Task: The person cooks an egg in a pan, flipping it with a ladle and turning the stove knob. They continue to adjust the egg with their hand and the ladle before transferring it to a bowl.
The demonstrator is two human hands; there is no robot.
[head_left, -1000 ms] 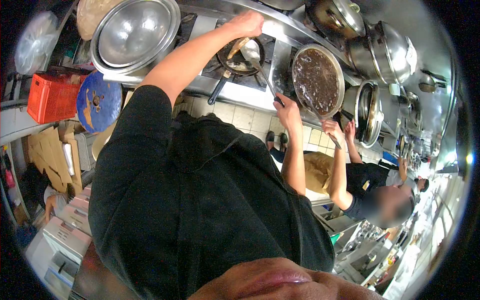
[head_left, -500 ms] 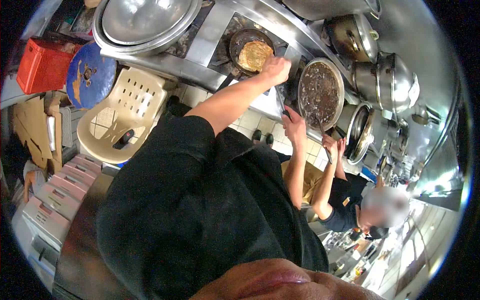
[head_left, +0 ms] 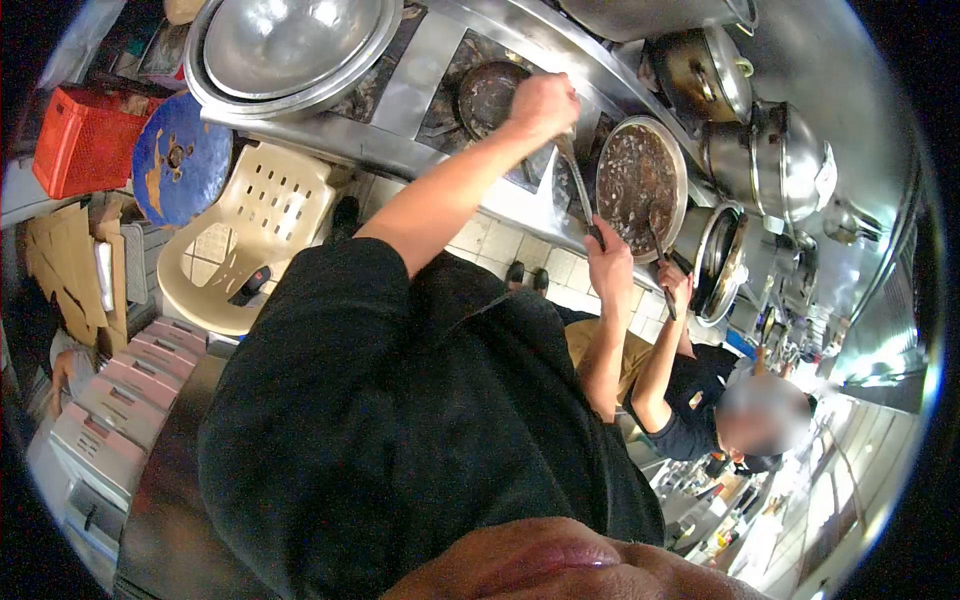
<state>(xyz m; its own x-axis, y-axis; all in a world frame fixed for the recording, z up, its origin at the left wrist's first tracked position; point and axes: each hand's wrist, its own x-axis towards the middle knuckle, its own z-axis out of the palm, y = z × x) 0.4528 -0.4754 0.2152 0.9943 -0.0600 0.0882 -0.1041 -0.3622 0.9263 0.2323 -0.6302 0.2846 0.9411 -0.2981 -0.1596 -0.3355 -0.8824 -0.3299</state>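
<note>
My right hand (head_left: 610,262) grips the black handle of a long metal spatula (head_left: 582,195), whose far end reaches up beside my left hand. Over the right edge of a dark frying pan (head_left: 484,108), my left hand (head_left: 545,106) is closed, with its fingertips turned away from me. Whatever it pinches is hidden. The pan sits on a burner, and its dark bottom shows. The golden-brown flat round of food seen before is out of sight.
A wide pot (head_left: 640,180) of brown mixture stands to the right; a co-worker's hand (head_left: 677,288) holds a utensil in it. Large metal bowls (head_left: 290,45) sit left on the stove. Lidded pots (head_left: 775,165) line the back. A beige chair (head_left: 265,215) stands nearby.
The flat round has gone from the pan. My left hand has moved slightly up, and my right hand with the spatula has shifted right and down. The co-worker's utensil has moved right.
</note>
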